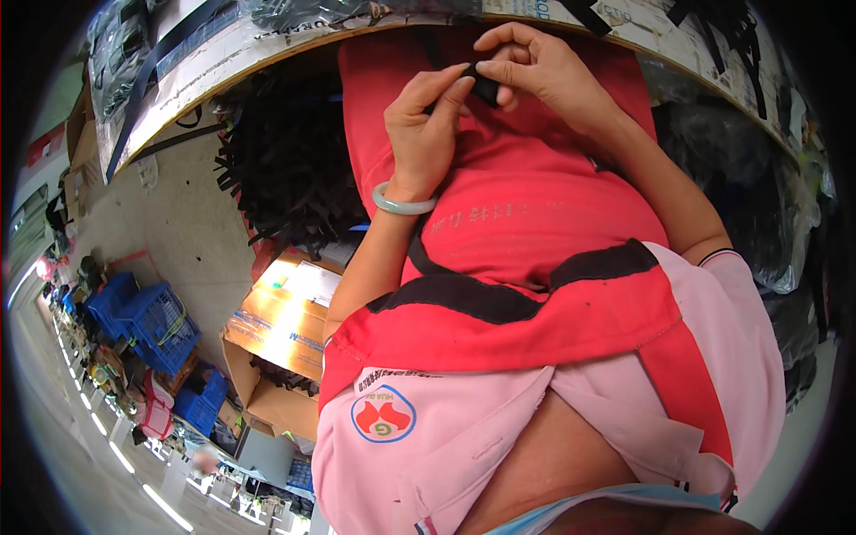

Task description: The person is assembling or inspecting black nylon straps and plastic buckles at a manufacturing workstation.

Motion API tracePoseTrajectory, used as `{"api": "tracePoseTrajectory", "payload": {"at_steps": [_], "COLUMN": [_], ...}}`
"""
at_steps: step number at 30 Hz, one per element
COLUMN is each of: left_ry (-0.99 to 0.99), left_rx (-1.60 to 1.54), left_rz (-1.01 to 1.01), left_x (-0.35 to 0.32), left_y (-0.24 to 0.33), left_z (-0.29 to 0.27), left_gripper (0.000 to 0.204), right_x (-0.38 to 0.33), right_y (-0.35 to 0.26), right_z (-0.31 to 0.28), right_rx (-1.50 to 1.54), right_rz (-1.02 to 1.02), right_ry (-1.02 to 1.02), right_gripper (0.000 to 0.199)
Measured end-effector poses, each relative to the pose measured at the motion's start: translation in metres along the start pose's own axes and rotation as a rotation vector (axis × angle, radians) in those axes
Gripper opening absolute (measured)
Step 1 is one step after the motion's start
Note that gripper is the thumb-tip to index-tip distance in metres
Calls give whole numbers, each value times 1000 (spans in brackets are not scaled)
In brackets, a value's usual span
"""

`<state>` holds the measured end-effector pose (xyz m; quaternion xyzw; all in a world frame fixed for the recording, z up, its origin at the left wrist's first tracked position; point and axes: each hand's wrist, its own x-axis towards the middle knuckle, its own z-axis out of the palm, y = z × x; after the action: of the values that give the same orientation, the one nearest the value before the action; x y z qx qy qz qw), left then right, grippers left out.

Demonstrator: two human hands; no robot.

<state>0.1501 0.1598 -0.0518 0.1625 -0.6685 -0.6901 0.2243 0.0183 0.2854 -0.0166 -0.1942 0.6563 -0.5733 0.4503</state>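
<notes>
- While your left hand (423, 129) pinched a small black piece (484, 90) between thumb and fingers, your right hand (555, 78) gripped it too, its fingers curled
- That small black piece sat between both hands, over your red apron (526, 169)
- Left of your left hand lay a heap of black strips (285, 169)
- Beyond both hands stood a table (212, 67)
- A pale bracelet (406, 207) circled your left wrist

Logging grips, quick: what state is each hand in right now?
Left hand: closed, pinching a small black piece.
Right hand: fingers curled, also holding the black piece.
</notes>
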Motion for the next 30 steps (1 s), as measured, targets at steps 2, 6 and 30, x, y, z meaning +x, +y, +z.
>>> {"api": "tracePoseTrajectory", "payload": {"at_steps": [2, 6, 30], "left_ry": [9, -22, 182], "left_rx": [-114, -79, -454], "left_rz": [-83, -26, -456], "left_x": [4, 1, -8], "left_y": [4, 6, 12], "left_z": [-2, -2, -66], "left_gripper": [15, 14, 22], "right_x": [4, 6, -23], "right_y": [3, 8, 20], "right_z": [-2, -19, -86], "right_rx": [156, 184, -755], "right_rz": [13, 243, -558], "right_ry": [26, -305, 656], "right_gripper": [25, 22, 9]}}
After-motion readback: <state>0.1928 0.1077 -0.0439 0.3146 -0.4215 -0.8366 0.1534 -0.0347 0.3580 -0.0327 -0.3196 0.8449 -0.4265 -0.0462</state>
